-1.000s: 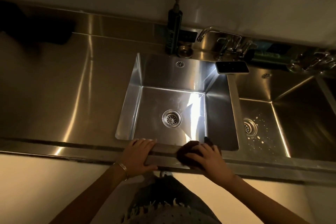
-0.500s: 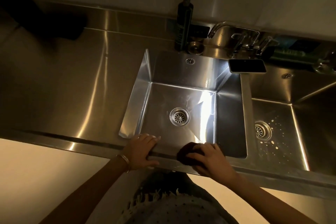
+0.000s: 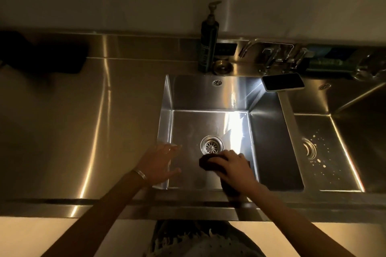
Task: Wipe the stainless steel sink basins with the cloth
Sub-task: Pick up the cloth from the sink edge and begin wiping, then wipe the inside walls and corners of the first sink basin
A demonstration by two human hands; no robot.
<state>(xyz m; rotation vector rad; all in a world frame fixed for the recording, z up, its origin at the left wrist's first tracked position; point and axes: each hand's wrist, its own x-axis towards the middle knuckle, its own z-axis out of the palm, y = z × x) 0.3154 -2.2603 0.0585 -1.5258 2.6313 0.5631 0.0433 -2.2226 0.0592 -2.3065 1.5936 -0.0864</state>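
Dark cloth [image 3: 205,162] gripped by right hand [image 3: 236,170], fingers curled round it, on lit basin [image 3: 188,123] floor at 6 o'clock of drain [image 3: 211,145]. Left hand [image 3: 159,162] at 9, fingers spread, empty. Wiping barely begun; speckled basin [image 3: 328,125] at 3 looks untouched.

Dim shot, looking straight down. The right hand [image 3: 234,168] grips a dark cloth [image 3: 205,161] on the floor of the centre basin [image 3: 208,98], just below the drain [image 3: 211,145]. The left hand [image 3: 158,161] is flat, fingers spread, at the basin's left wall. There's a pump bottle [image 3: 207,46] top centre, a phone [image 3: 283,82] on the rim upper right, and a speckled right-side basin [image 3: 325,173].
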